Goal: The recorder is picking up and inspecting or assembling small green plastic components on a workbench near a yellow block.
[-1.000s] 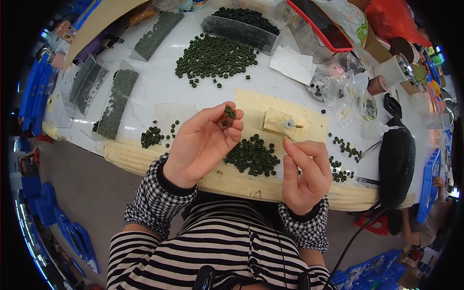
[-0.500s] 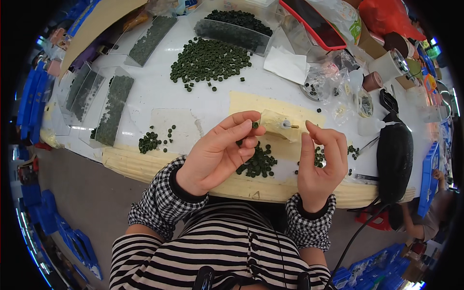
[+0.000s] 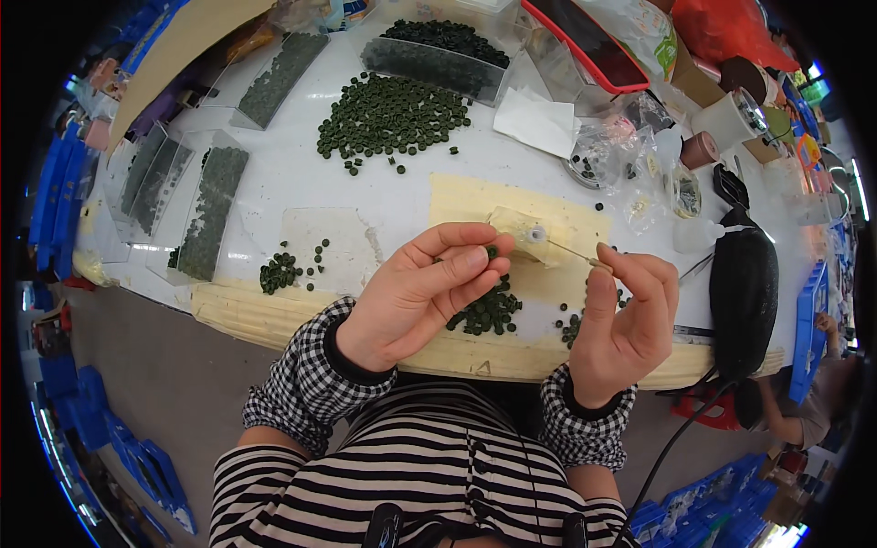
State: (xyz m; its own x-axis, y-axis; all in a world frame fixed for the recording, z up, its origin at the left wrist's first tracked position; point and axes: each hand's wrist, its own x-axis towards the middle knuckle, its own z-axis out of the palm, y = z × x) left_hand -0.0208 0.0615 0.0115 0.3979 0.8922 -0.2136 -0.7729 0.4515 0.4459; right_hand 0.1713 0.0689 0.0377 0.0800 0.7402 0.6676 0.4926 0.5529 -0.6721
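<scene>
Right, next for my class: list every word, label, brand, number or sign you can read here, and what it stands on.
Readable text: none that I can make out.
White plastic bag: green print, too blurred to read.
Red-edged phone: dark screen, no legible text.
Small green piece in the left hand: no lettering visible.
Thin metal pin in the right hand: none visible either.

We see a white worktop (image 3: 292, 183) with a pale yellow front edge (image 3: 247, 309). Below, we see a grey floor (image 3: 137, 356), a red seat (image 3: 720, 417) and blue bins (image 3: 128, 447) on both sides. A white light (image 3: 861, 187) shines far right.
</scene>
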